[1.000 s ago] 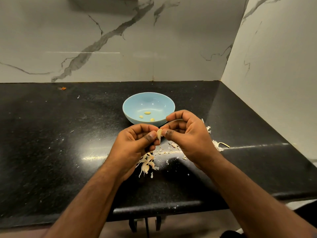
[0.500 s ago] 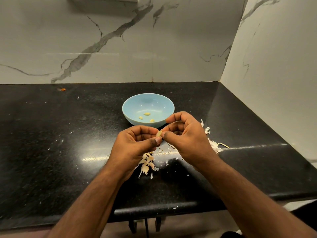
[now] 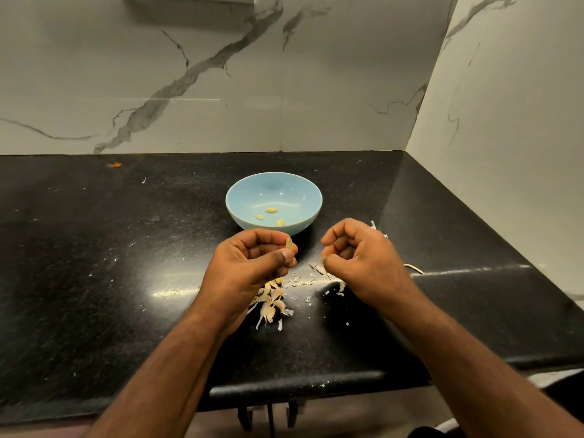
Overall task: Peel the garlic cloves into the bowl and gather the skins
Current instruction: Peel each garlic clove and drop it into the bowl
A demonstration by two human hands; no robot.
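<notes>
Now the left hand [image 3: 252, 263] hovers over the black counter [image 3: 94, 263] just in front of the bowl [image 3: 273, 202], its fingers curled inward and its thumb laid across them, pinching a small pale clove [image 3: 288, 242] between the thumb tip and the forefinger; the clove stands roughly upright, its tip poking above the fingertips. A gap separates it from the right hand [image 3: 360, 260], which is held at the same height, apart from the clove. Its fingers are curled into a loose fist, the thumb tip pressed toward the forefinger; something pale seems to sit at that pinch, but it is too small to say whether it is a bit of skin or just the scraps on the counter behind. The blue bowl sits on the counter beyond both hands, closer to the left one, with three peeled cloves [image 3: 271, 210] lying apart on its bottom. Skins [image 3: 270, 303] lie in a loose pile on the counter beneath and just right of the left wrist, with finer flakes strewn between the hands and more scraps [image 3: 373, 224] showing behind the right hand's knuckles. A thin pale stem [image 3: 413, 267] lies on the counter just right of the right hand. Marble walls [image 3: 189, 74] close off the back and the right side.
</notes>
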